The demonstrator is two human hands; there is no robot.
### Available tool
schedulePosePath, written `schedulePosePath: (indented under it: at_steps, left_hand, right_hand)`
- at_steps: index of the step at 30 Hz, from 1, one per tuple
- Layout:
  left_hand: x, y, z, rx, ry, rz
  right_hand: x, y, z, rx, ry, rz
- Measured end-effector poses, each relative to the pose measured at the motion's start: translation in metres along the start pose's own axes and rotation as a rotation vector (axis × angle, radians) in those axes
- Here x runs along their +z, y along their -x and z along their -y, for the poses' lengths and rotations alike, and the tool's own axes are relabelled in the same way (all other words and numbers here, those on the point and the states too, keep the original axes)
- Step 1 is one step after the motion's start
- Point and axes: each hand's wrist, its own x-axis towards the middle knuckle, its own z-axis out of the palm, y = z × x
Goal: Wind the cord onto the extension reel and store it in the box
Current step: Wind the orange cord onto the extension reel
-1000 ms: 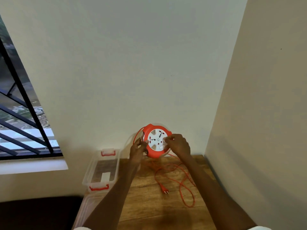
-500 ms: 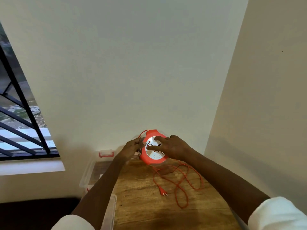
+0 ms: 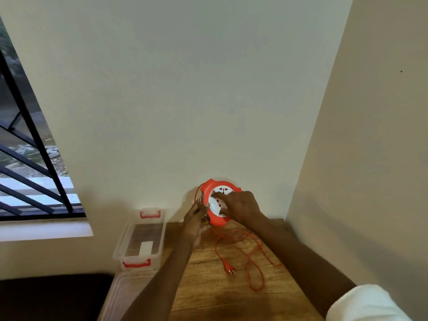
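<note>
The round orange extension reel [image 3: 214, 220] with a white socket face is held upright above the far end of the wooden table [image 3: 208, 297]. My left hand [image 3: 195, 222] grips its left rim. My right hand [image 3: 240, 208] lies on the white face, fingers pressed on it. The orange cord [image 3: 251, 258] hangs from the reel's bottom and lies in loose loops on the table, its plug [image 3: 229, 269] resting near the middle. The clear plastic box [image 3: 122, 239] with orange clips stands open at the table's left edge.
The box's clear lid [image 3: 120, 295] lies in front of the box at the table's left edge. A wall stands right behind the reel and another close on the right. A barred window [image 3: 27, 158] is to the left.
My right hand has turned on the reel's white face, and the loose cord loops on the table have shifted and shortened a little. My left hand stays on the left rim.
</note>
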Motion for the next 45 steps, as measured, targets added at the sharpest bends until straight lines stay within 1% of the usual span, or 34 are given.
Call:
schedulePosePath:
  at_steps: [2, 4, 7, 8, 9, 10, 12, 14, 15, 17, 19, 21, 23, 24, 27, 29, 31, 33, 35, 38, 40, 41, 43, 45]
  left_hand:
    - [0.012, 0.006, 0.008, 0.04, 0.083, -0.054]
    - [0.024, 0.011, 0.015, 0.077, 0.096, -0.097]
    - [0.031, 0.014, 0.023, 0.126, 0.03, -0.154]
    - [0.03, 0.015, 0.025, 0.137, -0.002, -0.142]
    - [0.029, 0.016, 0.026, 0.143, -0.027, -0.122]
    - [0.028, 0.016, 0.026, 0.146, -0.046, -0.105]
    - [0.025, 0.016, 0.023, 0.142, -0.071, -0.104]
    - [0.023, 0.011, 0.017, 0.126, -0.059, -0.116]
    - [0.022, 0.007, 0.013, 0.116, -0.053, -0.124]
    - [0.016, 0.0, 0.0, 0.11, -0.093, -0.137]
    - [0.008, -0.006, -0.015, 0.123, -0.199, -0.133]
    - [-0.001, -0.012, -0.03, 0.131, -0.304, -0.118]
    - [-0.009, -0.018, -0.044, 0.105, -0.363, -0.089]
    - [-0.012, -0.02, -0.051, 0.092, -0.384, -0.063]
    - [-0.018, -0.022, -0.067, 0.081, -0.438, 0.018]
    - [-0.016, -0.02, -0.07, 0.077, -0.465, 0.048]
    - [-0.012, -0.017, -0.068, 0.073, -0.474, 0.058]
    - [-0.009, -0.014, -0.061, 0.073, -0.449, 0.049]
    - [-0.009, -0.013, -0.05, 0.084, -0.384, 0.029]
    - [-0.003, -0.01, -0.032, 0.07, -0.264, -0.021]
    - [0.003, -0.007, -0.018, 0.062, -0.188, -0.051]
    - [0.007, -0.004, -0.011, 0.06, -0.151, -0.064]
    - [0.015, 0.001, 0.001, 0.073, -0.117, -0.093]
    - [0.022, 0.004, 0.011, 0.112, -0.133, -0.114]
  right_hand:
    - [-0.002, -0.001, 0.016, 0.323, -0.317, -0.04]
    - [-0.002, -0.004, 0.027, 0.656, -0.703, -0.03]
    - [0.003, -0.005, 0.032, 1.055, -1.481, 0.008]
    - [0.004, -0.003, 0.032, 1.148, -1.692, 0.012]
    - [0.006, -0.001, 0.032, 1.196, -1.808, 0.016]
    - [0.009, 0.001, 0.032, 1.21, -1.858, 0.031]
    - [0.014, 0.002, 0.031, 1.167, -1.855, 0.066]
    - [0.016, 0.005, 0.027, 1.088, -1.731, 0.069]
    - [0.017, 0.006, 0.023, 1.026, -1.61, 0.046]
    - [0.017, 0.01, 0.013, 0.857, -1.248, -0.008]
    - [0.012, 0.015, 0.001, 0.628, -0.816, -0.082]
    - [0.006, 0.014, -0.011, 0.277, -0.505, -0.127]
    - [-0.002, 0.01, -0.02, -0.065, -0.24, -0.077]
    - [-0.006, 0.007, -0.022, -0.174, -0.143, -0.056]
    - [-0.018, -0.003, -0.023, -0.351, 0.084, -0.011]
    - [-0.025, -0.01, -0.023, -0.424, 0.231, 0.025]
    - [-0.026, -0.014, -0.022, -0.461, 0.327, 0.053]
    - [-0.021, -0.016, -0.019, -0.452, 0.358, 0.074]
    - [-0.011, -0.018, -0.014, -0.388, 0.302, 0.073]
    - [0.001, -0.016, -0.009, -0.13, 0.087, 0.048]
    - [0.01, -0.01, -0.002, 0.093, -0.135, 0.033]
    - [0.014, -0.006, 0.003, 0.239, -0.29, 0.035]
    - [0.024, -0.002, 0.015, 0.562, -0.688, 0.021]
    - [0.033, -0.003, 0.02, 0.807, -1.064, 0.003]
